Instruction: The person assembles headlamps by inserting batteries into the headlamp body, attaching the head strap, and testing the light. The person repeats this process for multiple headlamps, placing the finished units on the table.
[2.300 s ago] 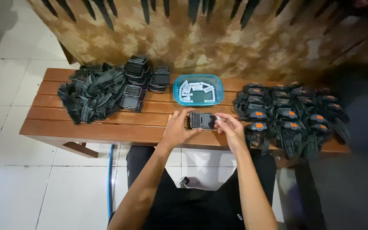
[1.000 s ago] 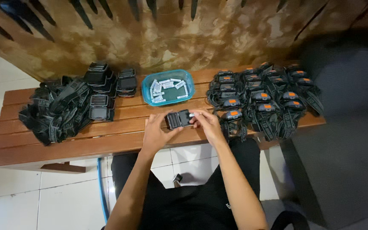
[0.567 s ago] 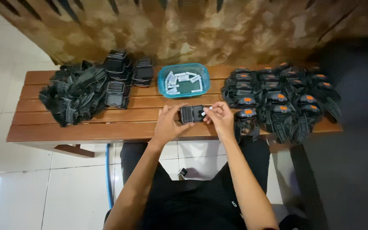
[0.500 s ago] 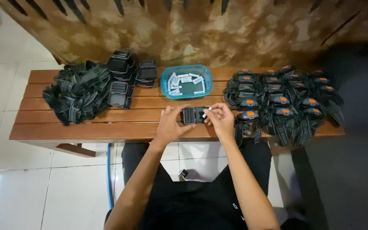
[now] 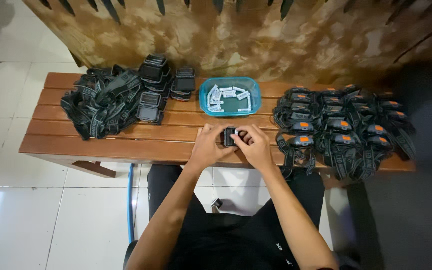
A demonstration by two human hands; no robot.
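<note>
Wooden bench point(image 5: 126, 142), left hand point(image 5: 207, 147) and right hand point(image 5: 254, 145) gripping black lamp housing point(image 5: 229, 136), blue tray point(image 5: 230, 96) of white labels behind

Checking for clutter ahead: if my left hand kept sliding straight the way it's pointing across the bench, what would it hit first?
Past the small black unit that both hands hold, the left hand would probably meet the blue tray of small white pieces first; depth is hard to judge.

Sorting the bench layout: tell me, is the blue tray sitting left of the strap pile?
No, the blue tray sits right of the black strap pile, between it and the orange-buttoned headlamps.
</note>
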